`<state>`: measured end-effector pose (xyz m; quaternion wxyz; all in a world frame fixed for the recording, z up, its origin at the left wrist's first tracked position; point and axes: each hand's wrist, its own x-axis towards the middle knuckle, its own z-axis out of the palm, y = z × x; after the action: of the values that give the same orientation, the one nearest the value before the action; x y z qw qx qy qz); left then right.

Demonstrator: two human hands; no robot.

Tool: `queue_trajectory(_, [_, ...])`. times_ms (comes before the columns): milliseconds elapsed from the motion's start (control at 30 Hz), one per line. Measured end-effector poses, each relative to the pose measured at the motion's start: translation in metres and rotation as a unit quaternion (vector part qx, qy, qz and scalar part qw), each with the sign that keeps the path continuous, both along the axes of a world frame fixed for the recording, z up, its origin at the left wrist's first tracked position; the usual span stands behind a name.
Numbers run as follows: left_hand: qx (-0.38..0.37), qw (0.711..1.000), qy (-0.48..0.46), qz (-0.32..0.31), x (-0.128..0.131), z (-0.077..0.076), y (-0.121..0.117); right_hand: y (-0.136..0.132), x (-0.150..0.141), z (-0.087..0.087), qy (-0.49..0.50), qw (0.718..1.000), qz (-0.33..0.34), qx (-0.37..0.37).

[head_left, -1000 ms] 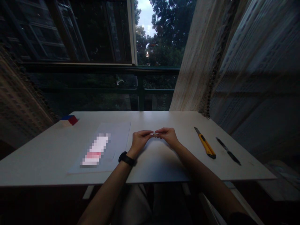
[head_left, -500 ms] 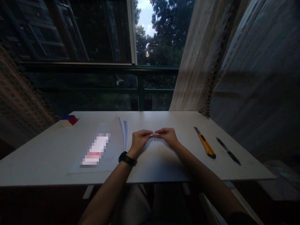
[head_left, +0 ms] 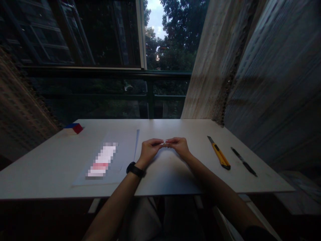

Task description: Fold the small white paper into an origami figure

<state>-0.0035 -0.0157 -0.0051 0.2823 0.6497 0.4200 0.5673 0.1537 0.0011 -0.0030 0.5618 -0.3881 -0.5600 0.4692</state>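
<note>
Above the middle of the white table, my left hand [head_left: 149, 148] and my right hand [head_left: 179, 145] meet fingertip to fingertip. Both are closed in a pinch on a small piece of white paper [head_left: 164, 143], mostly hidden by the fingers. A dark watch [head_left: 136, 169] is strapped round my left wrist. To the left of that hand lies an open stack of white sheets [head_left: 126, 147], one sheet edge standing up on its right side. A blurred-out strip [head_left: 101, 161] covers part of the stack.
On the right of the table [head_left: 170, 180] lie a yellow utility knife [head_left: 219, 154], its blade out, and a black pen [head_left: 244, 162]. A cube [head_left: 73, 129] with blue, red and white faces sits at the far left. A curtain [head_left: 200, 67] hangs past the back edge.
The raised pages of the sheet stack have dropped and lie flatter, leaving a narrow upright edge. My hands stay almost in place, still pinching the white piece.
</note>
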Motion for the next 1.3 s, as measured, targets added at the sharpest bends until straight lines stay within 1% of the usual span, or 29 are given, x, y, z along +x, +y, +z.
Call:
queue_trajectory(200, [-0.013,0.999,-0.03,-0.02,0.0011,0.0006,-0.0018,0.0023,0.0033,-0.0016,0.0,1.0,0.014,0.004])
queue_trajectory(300, [-0.004,0.999,-0.029,-0.025,0.0006,0.0002,-0.0017,0.0017,0.0036,-0.0009,0.001,1.0,0.015,0.0])
queue_trajectory(433, [0.022,1.0,-0.008,-0.019,-0.0005,-0.0017,-0.0002,-0.0002,0.0029,0.0008,-0.005,1.0,0.023,0.005])
queue_trajectory(633, [0.034,0.999,0.004,-0.003,-0.0013,-0.0036,0.0005,-0.0008,0.0012,0.0,0.008,0.999,0.041,0.015])
queue_trajectory(800, [0.026,1.0,0.004,0.009,-0.0013,-0.0019,0.0002,0.0009,0.0014,-0.001,-0.007,0.999,0.032,0.015])
queue_trajectory(967, [0.034,0.999,0.003,0.022,0.0004,-0.0018,0.0003,0.0021,0.002,0.0002,-0.025,0.998,0.014,0.053])
queue_trajectory(1067, [0.032,0.999,0.005,0.013,0.001,-0.0025,-0.0002,0.0025,0.0029,-0.0013,-0.026,0.997,-0.003,0.072])
queue_trajectory(1167, [0.024,1.0,0.01,0.001,0.0006,-0.0039,0.0002,0.0031,0.0039,-0.0043,-0.03,0.996,0.004,0.079])
queue_trajectory(1300, [0.037,0.999,0.013,0.003,-0.001,-0.0052,0.0026,0.0028,0.0033,-0.006,-0.028,0.996,0.008,0.088])
